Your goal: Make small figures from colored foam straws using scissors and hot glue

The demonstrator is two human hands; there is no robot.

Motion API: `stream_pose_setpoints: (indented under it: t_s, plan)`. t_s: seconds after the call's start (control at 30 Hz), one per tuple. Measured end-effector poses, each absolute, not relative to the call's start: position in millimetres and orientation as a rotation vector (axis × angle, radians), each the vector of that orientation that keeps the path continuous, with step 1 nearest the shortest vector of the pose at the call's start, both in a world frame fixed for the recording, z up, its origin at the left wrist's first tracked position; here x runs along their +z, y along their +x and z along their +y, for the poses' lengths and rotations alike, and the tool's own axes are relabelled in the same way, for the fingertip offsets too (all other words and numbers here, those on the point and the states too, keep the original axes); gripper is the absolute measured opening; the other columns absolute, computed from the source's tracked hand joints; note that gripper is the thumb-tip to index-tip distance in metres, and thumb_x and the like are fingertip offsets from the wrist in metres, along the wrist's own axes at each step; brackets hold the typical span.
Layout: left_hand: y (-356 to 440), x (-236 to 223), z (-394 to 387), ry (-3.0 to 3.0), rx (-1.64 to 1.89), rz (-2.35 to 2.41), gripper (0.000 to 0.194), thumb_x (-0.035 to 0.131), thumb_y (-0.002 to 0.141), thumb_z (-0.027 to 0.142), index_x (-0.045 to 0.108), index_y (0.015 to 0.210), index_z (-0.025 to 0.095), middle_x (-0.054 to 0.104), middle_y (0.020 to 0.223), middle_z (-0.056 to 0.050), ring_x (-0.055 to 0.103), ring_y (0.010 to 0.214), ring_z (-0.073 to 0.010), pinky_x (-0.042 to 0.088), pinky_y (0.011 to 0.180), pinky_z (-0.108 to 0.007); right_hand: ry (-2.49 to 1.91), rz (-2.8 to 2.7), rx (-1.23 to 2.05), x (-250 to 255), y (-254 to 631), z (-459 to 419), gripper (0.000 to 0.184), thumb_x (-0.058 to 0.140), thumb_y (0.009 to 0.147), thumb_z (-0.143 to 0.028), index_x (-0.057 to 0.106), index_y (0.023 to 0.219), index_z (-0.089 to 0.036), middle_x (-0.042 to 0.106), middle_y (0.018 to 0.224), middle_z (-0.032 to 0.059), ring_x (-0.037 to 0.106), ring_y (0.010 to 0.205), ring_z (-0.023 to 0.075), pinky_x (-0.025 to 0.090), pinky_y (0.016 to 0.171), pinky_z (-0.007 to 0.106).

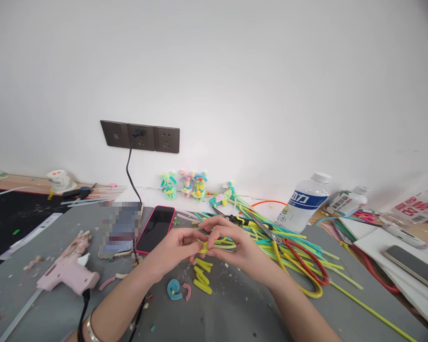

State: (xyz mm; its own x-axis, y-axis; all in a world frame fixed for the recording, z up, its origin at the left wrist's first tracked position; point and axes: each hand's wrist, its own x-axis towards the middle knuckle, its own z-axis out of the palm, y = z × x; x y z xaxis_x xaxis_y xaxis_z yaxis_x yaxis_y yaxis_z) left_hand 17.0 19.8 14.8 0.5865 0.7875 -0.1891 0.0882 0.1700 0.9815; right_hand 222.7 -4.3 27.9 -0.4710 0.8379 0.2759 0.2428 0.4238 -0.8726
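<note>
My left hand (181, 245) and my right hand (231, 240) meet above the middle of the grey mat. Between their pinched fingertips is a small yellow pipe cleaner piece (204, 248), partly hidden by the fingers. Just below them on the mat lie several short yellow pipe cleaner pieces (202, 280). Nearer to me are a blue pipe cleaner coil (173, 289) and a short curved pink piece (188, 291). Right of my right hand, scissors with red and yellow handles (292, 254) rest on a bundle of long green and yellow pipe cleaners (317, 256).
A pink glue gun (69, 275) lies at the left, its black cord running toward me. Two phones (156, 230) lie behind my left hand. Small pipe cleaner figures (199, 186) stand along the wall. A white bottle (305, 202) stands at the back right, near a power bank-like slab (415, 267).
</note>
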Motion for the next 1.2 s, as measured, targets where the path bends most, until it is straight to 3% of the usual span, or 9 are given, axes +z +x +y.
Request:
stream_pose_setpoints:
  t_s: [0.37, 0.5, 0.67, 0.77, 0.9, 1.1, 1.2]
  plan:
    - [18.4, 18.7, 17.9, 1.394, 0.452, 0.83, 0.017, 0.059, 0.082, 0.026, 0.071, 0.084, 0.014, 0.064, 0.076, -0.002, 0.049, 0.058, -0.0095, 0.041, 0.061, -0.024, -0.877, -2.037, 1.232, 35.8, 224.4, -7.6, 0.009, 0.068, 0.088, -0.019, 0.064, 0.08, -0.022, 0.054, 0.122, 0.0054, 0.053, 0.121, 0.0224, 0.041, 0.105, 0.037]
    - [18.8, 17.0, 18.2, 1.366, 0.438, 0.829, 0.014, 0.061, 0.081, 0.024, 0.068, 0.086, 0.014, 0.063, 0.072, 0.0, 0.051, 0.058, -0.0095, 0.041, 0.06, -0.023, -0.89, -2.048, 1.267, 36.0, 225.6, -8.4, 0.009, 0.067, 0.087, -0.019, 0.063, 0.08, -0.022, 0.051, 0.123, 0.0051, 0.051, 0.122, 0.0217, 0.042, 0.105, 0.036]
    - [17.5, 15.0, 20.9, 1.342, 0.593, 0.821, 0.02, 0.065, 0.083, 0.035, 0.067, 0.085, 0.015, 0.059, 0.073, 0.002, 0.053, 0.06, -0.0098, 0.042, 0.062, -0.023, -0.962, -1.977, 1.195, 34.6, 227.3, -5.8, 0.012, 0.068, 0.089, -0.029, 0.064, 0.08, -0.022, 0.052, 0.123, 0.0061, 0.049, 0.125, 0.024, 0.04, 0.106, 0.038]
    - [15.9, 14.9, 21.7, 1.327, 0.636, 0.85, 0.024, 0.065, 0.085, 0.039, 0.067, 0.093, 0.016, 0.063, 0.078, 0.0, 0.054, 0.061, -0.0105, 0.042, 0.062, -0.024, -0.984, -1.913, 1.128, 31.7, 226.7, -3.9, 0.008, 0.068, 0.089, -0.03, 0.066, 0.086, -0.023, 0.054, 0.124, 0.0069, 0.049, 0.126, 0.0253, 0.041, 0.105, 0.039]
    - [16.0, 15.0, 21.8, 1.324, 0.655, 0.903, 0.025, 0.064, 0.086, 0.039, 0.066, 0.098, 0.017, 0.059, 0.067, 0.002, 0.055, 0.062, -0.012, 0.042, 0.062, -0.024, -0.977, -1.872, 1.048, 26.0, 221.2, -2.6, 0.008, 0.07, 0.087, -0.029, 0.068, 0.095, -0.025, 0.056, 0.123, 0.0071, 0.053, 0.121, 0.0239, 0.041, 0.104, 0.038]
    - [17.9, 14.4, 21.4, 1.294, 0.705, 0.867, 0.027, 0.069, 0.084, 0.04, 0.069, 0.095, 0.016, 0.066, 0.084, -0.002, 0.056, 0.065, -0.0106, 0.044, 0.066, -0.025, -1.008, -1.787, 1.02, 22.1, 210.7, -3.0, 0.012, 0.067, 0.089, -0.031, 0.069, 0.081, -0.023, 0.059, 0.114, 0.0079, 0.058, 0.113, 0.0237, 0.045, 0.096, 0.037]
    - [18.2, 14.0, 21.7, 1.228, 0.719, 0.826, 0.031, 0.072, 0.082, 0.042, 0.071, 0.099, 0.016, 0.067, 0.082, -0.003, 0.058, 0.069, -0.012, 0.047, 0.071, -0.026, -1.03, -1.741, 1.017, 22.0, 208.3, -3.1, 0.012, 0.068, 0.088, -0.029, 0.067, 0.078, -0.022, 0.06, 0.116, 0.0076, 0.057, 0.115, 0.0242, 0.043, 0.096, 0.036]
